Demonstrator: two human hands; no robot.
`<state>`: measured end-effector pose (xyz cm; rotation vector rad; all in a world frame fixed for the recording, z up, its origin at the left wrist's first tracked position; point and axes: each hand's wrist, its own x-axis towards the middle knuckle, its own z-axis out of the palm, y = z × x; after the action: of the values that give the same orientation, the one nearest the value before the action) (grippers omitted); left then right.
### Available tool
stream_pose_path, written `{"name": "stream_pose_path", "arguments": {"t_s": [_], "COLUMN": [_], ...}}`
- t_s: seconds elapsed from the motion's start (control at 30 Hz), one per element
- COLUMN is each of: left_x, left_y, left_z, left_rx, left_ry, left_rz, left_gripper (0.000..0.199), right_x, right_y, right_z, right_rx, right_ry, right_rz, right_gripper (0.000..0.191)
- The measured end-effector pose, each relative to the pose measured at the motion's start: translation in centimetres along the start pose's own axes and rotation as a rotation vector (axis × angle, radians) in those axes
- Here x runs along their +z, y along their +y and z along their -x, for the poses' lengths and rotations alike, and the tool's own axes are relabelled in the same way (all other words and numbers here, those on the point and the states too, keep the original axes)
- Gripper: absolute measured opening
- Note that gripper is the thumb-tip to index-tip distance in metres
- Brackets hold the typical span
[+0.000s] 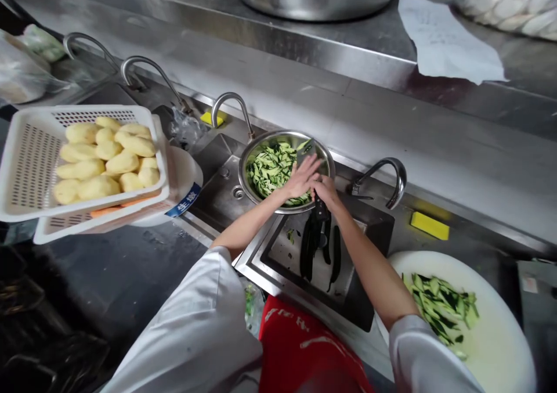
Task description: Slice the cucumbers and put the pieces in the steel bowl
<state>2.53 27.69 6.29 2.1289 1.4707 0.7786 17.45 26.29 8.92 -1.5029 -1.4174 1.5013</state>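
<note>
Over a round steel bowl (329, 159) full of sliced cucumber (272, 169), my right hand (325, 191) is closed round the black handle of a cleaver (321, 210). Its broad blade reaches into the bowl, partly hidden behind my left hand (303, 175). That hand is open, fingers stretched out flat against or just over the blade; I cannot tell if it touches. A few green slices lie near the blade's tip. Below the handle, several whole dark-green cucumbers (308, 248) rest in the sink (278, 259).
More cucumber slices (444, 306) lie on a round white cutting board (491, 352) at right. Left stands a white basket (32, 155) of peeled potatoes (104, 161). Curved faucets (394, 175) and a yellow sponge (430, 226) line the back. A steel shelf (348, 42) overhangs the sinks.
</note>
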Motion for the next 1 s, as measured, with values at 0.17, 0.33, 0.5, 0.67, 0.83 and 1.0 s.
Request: {"name": "stream_pose_path", "arguments": {"t_s": [0.17, 0.33, 0.5, 0.67, 0.83, 1.0], "left_x": [-0.5, -1.7, -2.6, -1.2, 0.0, -1.9], "left_y": [-1.2, -5.8, -6.1, 0.5, 1.7, -4.8], "left_z": [0.0, -1.3, -2.4, 0.4, 1.8, -0.5], "left_rx": [-0.009, -0.111, -0.237, 0.051, 0.077, -0.203], "left_ry": [-0.061, -0.033, 0.127, -0.015, -0.076, 0.171], "left_rz": [-0.024, -0.027, -0.017, -0.039, -0.039, -0.009], "left_gripper": [0.060, 0.063, 0.069, 0.070, 0.067, 0.067], "right_x": [0.2, -1.2, -2.2, -1.3, -0.9, -3.8], "right_y": [0.4, 0.6, 0.5, -0.3, -0.8, 0.6], "right_z": [2.0, 5.4, 6.7, 5.4, 5.9, 11.1], "right_rx": [0.059, 0.069, 0.072, 0.125, 0.093, 0.002], "right_ry": [-0.190, -0.282, -0.209, -0.137, -0.220, -0.214], "right_rz": [-0.135, -0.133, -0.106, -0.141, -0.202, -0.054], "right_gripper": [0.015, 0.020, 0.020, 0.017, 0.020, 0.013]}}
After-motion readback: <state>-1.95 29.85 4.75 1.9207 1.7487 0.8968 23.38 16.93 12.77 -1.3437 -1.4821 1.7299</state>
